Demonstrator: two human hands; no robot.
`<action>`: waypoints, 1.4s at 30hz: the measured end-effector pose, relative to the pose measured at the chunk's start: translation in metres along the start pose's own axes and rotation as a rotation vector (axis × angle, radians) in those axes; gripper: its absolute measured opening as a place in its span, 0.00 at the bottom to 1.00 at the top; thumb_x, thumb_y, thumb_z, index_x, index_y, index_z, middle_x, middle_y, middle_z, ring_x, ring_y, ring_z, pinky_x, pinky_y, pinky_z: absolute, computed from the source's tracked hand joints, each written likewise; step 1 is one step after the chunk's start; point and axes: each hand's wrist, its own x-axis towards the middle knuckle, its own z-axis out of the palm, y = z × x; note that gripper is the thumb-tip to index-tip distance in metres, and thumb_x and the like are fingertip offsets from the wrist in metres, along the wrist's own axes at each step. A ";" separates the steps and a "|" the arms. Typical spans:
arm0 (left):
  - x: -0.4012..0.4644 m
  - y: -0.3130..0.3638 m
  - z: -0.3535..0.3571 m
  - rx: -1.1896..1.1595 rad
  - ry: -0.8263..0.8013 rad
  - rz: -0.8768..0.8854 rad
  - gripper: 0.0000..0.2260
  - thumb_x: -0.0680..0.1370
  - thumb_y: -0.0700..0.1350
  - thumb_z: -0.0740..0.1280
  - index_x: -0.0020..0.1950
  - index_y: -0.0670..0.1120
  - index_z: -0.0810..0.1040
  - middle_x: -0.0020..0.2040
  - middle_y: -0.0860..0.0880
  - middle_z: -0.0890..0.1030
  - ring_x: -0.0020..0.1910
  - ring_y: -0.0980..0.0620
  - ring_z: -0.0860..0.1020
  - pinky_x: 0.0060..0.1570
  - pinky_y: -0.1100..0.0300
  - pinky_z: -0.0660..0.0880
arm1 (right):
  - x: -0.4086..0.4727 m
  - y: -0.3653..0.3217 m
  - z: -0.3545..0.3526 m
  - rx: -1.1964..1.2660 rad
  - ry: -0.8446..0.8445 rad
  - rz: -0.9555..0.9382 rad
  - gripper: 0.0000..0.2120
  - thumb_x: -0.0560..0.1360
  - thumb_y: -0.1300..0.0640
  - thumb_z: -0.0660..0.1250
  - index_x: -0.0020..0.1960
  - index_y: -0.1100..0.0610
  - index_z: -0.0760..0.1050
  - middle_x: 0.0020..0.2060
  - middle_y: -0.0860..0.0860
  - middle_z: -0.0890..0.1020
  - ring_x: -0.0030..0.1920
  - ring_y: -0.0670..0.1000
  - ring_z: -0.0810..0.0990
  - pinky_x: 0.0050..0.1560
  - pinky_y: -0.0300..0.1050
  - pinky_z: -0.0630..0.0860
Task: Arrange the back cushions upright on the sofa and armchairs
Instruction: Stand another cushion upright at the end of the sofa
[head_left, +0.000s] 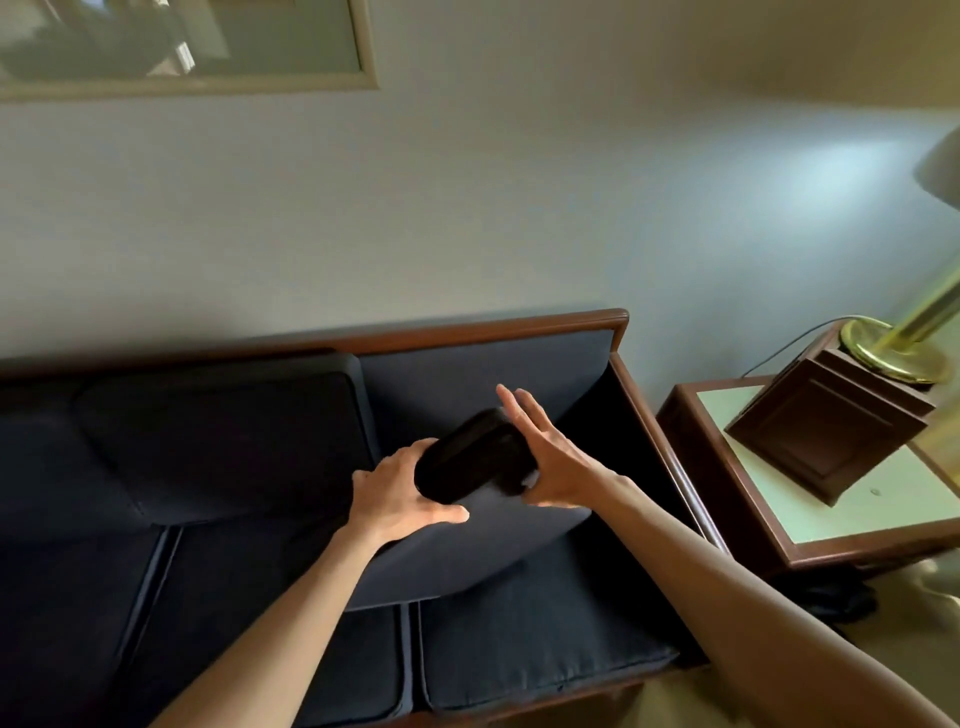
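While one back cushion (208, 441) at the left of the frame already leans upright against the sofa (467, 332), its dark woven cover plump and rounded at the corners, the right-hand cushion (467, 551) sits in the lower centre, tipped forward off the backrest onto the flat seat cushions. At centre the left hand (400, 493) clamps that cushion's upper edge, thumb on the front face, fingers curled over the top. Just right of it the right hand (550, 462) is flat against the cushion's end, fingers straight and slightly apart, probably steadying it for a push back. Smooth reddish wood trims the sofa frame. At the right edge, a side table (857, 525) with a pale top carries a polished brass lamp (904, 348).
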 end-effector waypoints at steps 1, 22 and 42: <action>0.003 0.000 -0.002 -0.004 -0.010 -0.037 0.45 0.56 0.74 0.71 0.69 0.61 0.65 0.62 0.59 0.76 0.62 0.52 0.75 0.64 0.44 0.65 | 0.003 0.001 -0.002 -0.016 0.018 -0.008 0.65 0.62 0.65 0.77 0.76 0.33 0.34 0.80 0.49 0.44 0.61 0.60 0.77 0.45 0.52 0.83; 0.034 -0.037 0.021 -0.217 0.014 -0.122 0.40 0.52 0.42 0.76 0.63 0.54 0.68 0.55 0.57 0.69 0.50 0.49 0.76 0.45 0.53 0.77 | 0.079 0.005 0.004 -0.786 -0.184 0.082 0.56 0.56 0.47 0.81 0.76 0.55 0.55 0.67 0.51 0.70 0.67 0.55 0.67 0.68 0.64 0.59; 0.112 0.084 0.016 -0.076 -0.105 0.228 0.48 0.55 0.62 0.77 0.73 0.57 0.63 0.70 0.57 0.71 0.66 0.51 0.70 0.65 0.45 0.68 | 0.018 0.103 -0.048 -0.165 -0.118 0.314 0.63 0.55 0.42 0.83 0.79 0.54 0.51 0.74 0.50 0.65 0.73 0.57 0.66 0.71 0.54 0.66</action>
